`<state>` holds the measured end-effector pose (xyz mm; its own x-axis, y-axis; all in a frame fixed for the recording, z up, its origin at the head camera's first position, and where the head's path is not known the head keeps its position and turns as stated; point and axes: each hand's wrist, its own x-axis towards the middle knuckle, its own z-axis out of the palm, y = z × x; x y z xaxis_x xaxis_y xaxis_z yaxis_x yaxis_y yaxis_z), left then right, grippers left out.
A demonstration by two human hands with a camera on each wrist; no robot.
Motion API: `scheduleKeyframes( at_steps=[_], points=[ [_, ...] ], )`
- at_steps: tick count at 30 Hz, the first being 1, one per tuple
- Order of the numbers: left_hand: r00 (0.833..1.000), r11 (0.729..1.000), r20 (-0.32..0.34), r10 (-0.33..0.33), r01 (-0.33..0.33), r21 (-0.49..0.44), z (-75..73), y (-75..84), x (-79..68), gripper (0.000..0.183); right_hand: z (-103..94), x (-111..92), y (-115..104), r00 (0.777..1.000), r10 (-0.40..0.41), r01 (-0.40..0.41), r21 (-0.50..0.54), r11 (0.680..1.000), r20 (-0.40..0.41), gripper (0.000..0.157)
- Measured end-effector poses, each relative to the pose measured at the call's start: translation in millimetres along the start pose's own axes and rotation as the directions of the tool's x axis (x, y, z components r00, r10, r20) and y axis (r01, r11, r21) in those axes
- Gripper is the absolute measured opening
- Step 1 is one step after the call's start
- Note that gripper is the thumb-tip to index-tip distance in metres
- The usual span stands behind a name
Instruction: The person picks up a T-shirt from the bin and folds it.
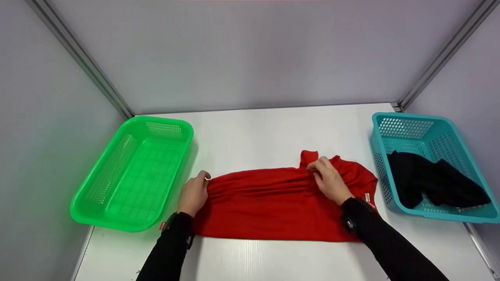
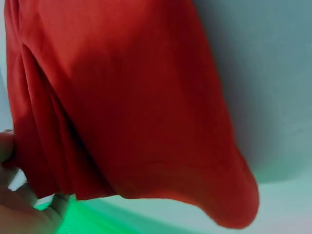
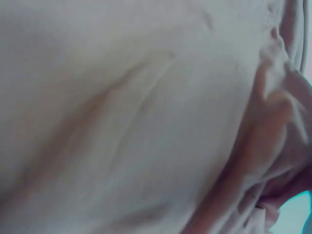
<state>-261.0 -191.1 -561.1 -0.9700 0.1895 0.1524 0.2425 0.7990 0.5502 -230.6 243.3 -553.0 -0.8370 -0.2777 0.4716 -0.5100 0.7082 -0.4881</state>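
A red shirt (image 1: 265, 218) lies folded lengthwise across the white table, its far edge gathered into long creases between the two hands. At its left end my left hand (image 1: 194, 195) pinches the far corner between thumb and fingers; in the left wrist view that hand (image 2: 29, 209) shows at the lower left, with the cloth (image 2: 146, 112) hanging down from the grip. My right hand (image 1: 330, 180) pinches the far edge toward the right end, beside a short red flap (image 1: 308, 157) that sticks out. Washed-out, wrinkled fabric (image 3: 170, 122) fills most of the right wrist view.
On the left stands a bright green basket (image 1: 181, 156) with nothing in it. A teal basket (image 1: 449, 125) at the right holds a crumpled black garment (image 1: 437, 179), close to the shirt's right end. Pale panels (image 1: 265, 54) enclose the table at the back and sides.
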Motion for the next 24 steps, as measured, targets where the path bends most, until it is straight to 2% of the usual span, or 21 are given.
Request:
scheduleKeyframes(
  at_steps=[3,5,6,8,10,11,12,14,16,19,20,21,22,23,24],
  points=[
    [0.996,0.999,-0.078,0.049,-0.05,-0.01,-1.1,0.9,0.7,0.013,-1.1,-9,0,0.982,-0.159,0.165,-0.057,0.985,0.101,0.046],
    [0.991,0.998,-0.116,0.068,-0.068,0.004,-1.9,1.3,0.9,0.014,-0.9,-16,0,0.972,-0.175,0.194,-0.112,0.975,0.156,0.06],
    [0.989,0.997,-0.129,0.075,-0.074,0.011,-2.4,1.3,0.9,0.015,-0.7,-19,0,0.975,-0.154,0.178,-0.146,0.973,0.161,0.067],
    [0.988,0.997,-0.131,0.078,-0.077,0.013,-3.4,0.7,1.2,0.019,0.0,-24,0,0.99,-0.061,0.087,-0.208,0.974,0.129,0.073],
    [0.993,0.998,-0.105,0.059,-0.059,-0.003,-4.5,0.0,1.1,0.026,0.0,-26,-1,0.994,0.075,-0.056,-0.241,0.969,0.073,0.069],
    [0.996,0.999,-0.083,0.037,-0.039,-0.014,-5.2,-0.4,1.0,0.03,-0.6,-26,-2,0.987,0.149,-0.132,-0.246,0.96,0.052,0.064],
    [0.998,1.0,-0.059,0.012,-0.013,-0.023,-5.6,-1.0,0.8,0.033,-1.5,-25,-2,0.975,0.216,-0.2,-0.245,0.949,0.042,0.057],
    [0.999,0.998,-0.006,-0.052,0.051,-0.034,-7.1,-1.5,1.4,0.037,-5.1,-21,-4,0.934,0.35,-0.327,-0.227,0.917,0.068,0.046],
    [0.991,0.992,0.045,-0.123,0.125,-0.033,-8.9,-1.2,2.8,0.034,-10.3,-16,-5,0.868,0.481,-0.456,-0.186,0.87,0.122,0.04],
    [0.976,0.98,0.096,-0.195,0.196,-0.01,-12.3,0.6,6.0,0.022,-21.1,-7,-6,0.752,0.624,-0.602,-0.165,0.781,0.213,0.036],
    [0.975,0.979,0.093,-0.201,0.202,0.001,-13.5,1.6,7.2,0.019,-25.0,-4,-6,0.729,0.645,-0.622,-0.171,0.764,0.227,0.034],
    [0.977,0.98,0.082,-0.197,0.196,0.015,-14.7,2.7,8.5,0.016,-28.8,-1,-6,0.716,0.659,-0.633,-0.183,0.752,0.23,0.031],
    [0.981,0.983,0.059,-0.184,0.182,0.034,-16.0,3.9,10.0,0.013,-33.1,3,-7,0.719,0.659,-0.628,-0.201,0.752,0.22,0.027],
    [0.987,0.986,0.023,-0.16,0.159,0.052,-17.1,5.0,11.6,0.01,-37.3,6,-7,0.736,0.647,-0.608,-0.224,0.762,0.199,0.024],
    [0.99,0.988,-0.016,-0.14,0.14,0.065,-18.6,6.8,13.8,0.008,-41.6,10,-7,0.765,0.624,-0.584,-0.237,0.777,0.162,0.021]
  ],
)
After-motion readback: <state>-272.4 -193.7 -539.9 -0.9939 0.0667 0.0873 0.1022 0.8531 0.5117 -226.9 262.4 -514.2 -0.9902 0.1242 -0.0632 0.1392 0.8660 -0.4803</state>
